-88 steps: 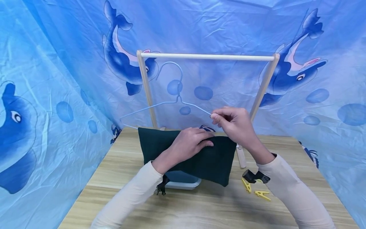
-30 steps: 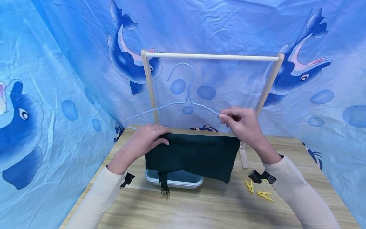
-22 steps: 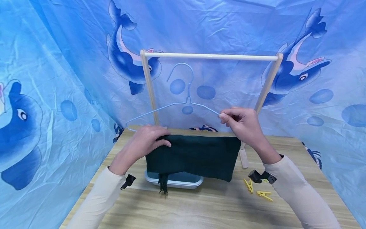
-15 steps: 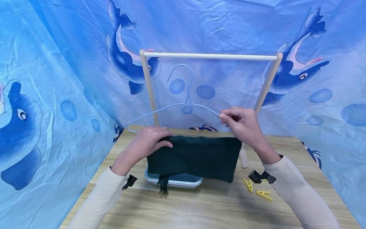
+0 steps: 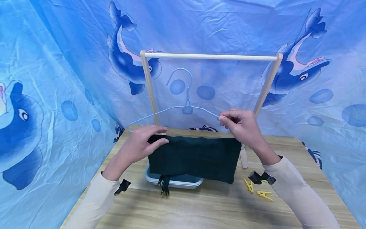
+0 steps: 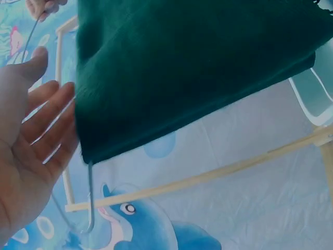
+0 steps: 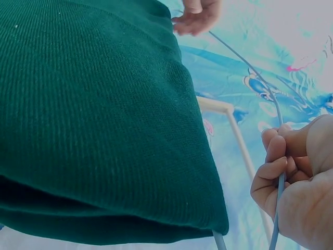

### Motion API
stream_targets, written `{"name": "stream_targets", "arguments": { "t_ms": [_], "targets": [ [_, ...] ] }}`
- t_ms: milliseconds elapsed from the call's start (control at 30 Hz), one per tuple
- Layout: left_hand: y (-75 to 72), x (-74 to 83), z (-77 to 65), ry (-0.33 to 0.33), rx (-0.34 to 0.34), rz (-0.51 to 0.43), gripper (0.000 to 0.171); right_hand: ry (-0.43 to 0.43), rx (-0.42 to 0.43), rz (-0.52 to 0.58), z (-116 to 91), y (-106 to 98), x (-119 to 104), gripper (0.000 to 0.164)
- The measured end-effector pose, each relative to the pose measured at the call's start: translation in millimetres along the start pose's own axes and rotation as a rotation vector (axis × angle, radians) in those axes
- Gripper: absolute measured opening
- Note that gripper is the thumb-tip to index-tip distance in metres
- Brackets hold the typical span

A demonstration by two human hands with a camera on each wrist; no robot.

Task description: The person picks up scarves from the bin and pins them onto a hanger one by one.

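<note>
A dark green fringed scarf (image 5: 194, 159) hangs folded over the lower bar of a pale blue wire hanger (image 5: 187, 94). My right hand (image 5: 243, 127) pinches the hanger's right shoulder between thumb and fingers, as the right wrist view confirms, with the wire (image 7: 281, 192) running along the curled fingers. At the scarf's left upper edge is my left hand (image 5: 135, 144), its thumb in front and fingers behind. The left wrist view has its fingers (image 6: 52, 120) fairly straight and spread beside the scarf's edge (image 6: 82, 114); whether they touch it is unclear. The hanger's hook stands upright, apart from any bar.
Behind the hanger stands a wooden rack with a white crossbar (image 5: 211, 57). A shallow tray (image 5: 186, 185) with a pale rim sits below the scarf on the wooden table (image 5: 194, 210). Two yellow clothespins (image 5: 264, 195) lie at right. Blue dolphin-print curtains (image 5: 228, 31) enclose the table.
My left hand has slid from the scarf's middle to its left end, and its fingers have just spread apart. The hanger has dropped slightly, while my right hand keeps its pinch.
</note>
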State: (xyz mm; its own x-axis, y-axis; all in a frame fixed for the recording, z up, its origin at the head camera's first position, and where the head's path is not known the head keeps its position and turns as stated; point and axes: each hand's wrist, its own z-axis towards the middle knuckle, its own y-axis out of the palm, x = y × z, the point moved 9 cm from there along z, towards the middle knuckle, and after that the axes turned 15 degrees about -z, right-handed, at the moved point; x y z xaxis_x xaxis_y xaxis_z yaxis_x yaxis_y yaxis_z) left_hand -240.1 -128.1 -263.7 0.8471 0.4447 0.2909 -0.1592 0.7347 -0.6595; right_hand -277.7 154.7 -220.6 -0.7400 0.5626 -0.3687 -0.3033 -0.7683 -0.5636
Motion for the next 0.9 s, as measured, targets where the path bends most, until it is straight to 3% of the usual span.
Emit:
{"name": "stream_targets", "arguments": {
  "t_ms": [167,367,533,667,900],
  "targets": [
    [-22.1,5.0,-3.9,0.073,0.128,0.011,0.03,0.006,-0.003,-0.002,0.2,-0.8,2.3,0.01],
    [-47.8,7.6,-3.8,0.131,0.313,-0.009,0.043,0.011,-0.01,-0.001,0.4,-0.9,4.0,0.01],
    [-61.6,2.8,-3.0,0.091,0.434,-0.012,0.047,0.006,-0.016,0.005,0.9,0.2,4.3,0.011],
    [-63.2,-8.2,-1.4,0.006,0.426,-0.045,0.035,-0.001,-0.015,0.01,1.2,0.9,4.5,0.011],
    [-56.8,-27.8,-1.2,-0.128,0.357,-0.103,0.041,-0.005,-0.017,0.017,0.9,2.2,5.1,0.012]
  ]
}}
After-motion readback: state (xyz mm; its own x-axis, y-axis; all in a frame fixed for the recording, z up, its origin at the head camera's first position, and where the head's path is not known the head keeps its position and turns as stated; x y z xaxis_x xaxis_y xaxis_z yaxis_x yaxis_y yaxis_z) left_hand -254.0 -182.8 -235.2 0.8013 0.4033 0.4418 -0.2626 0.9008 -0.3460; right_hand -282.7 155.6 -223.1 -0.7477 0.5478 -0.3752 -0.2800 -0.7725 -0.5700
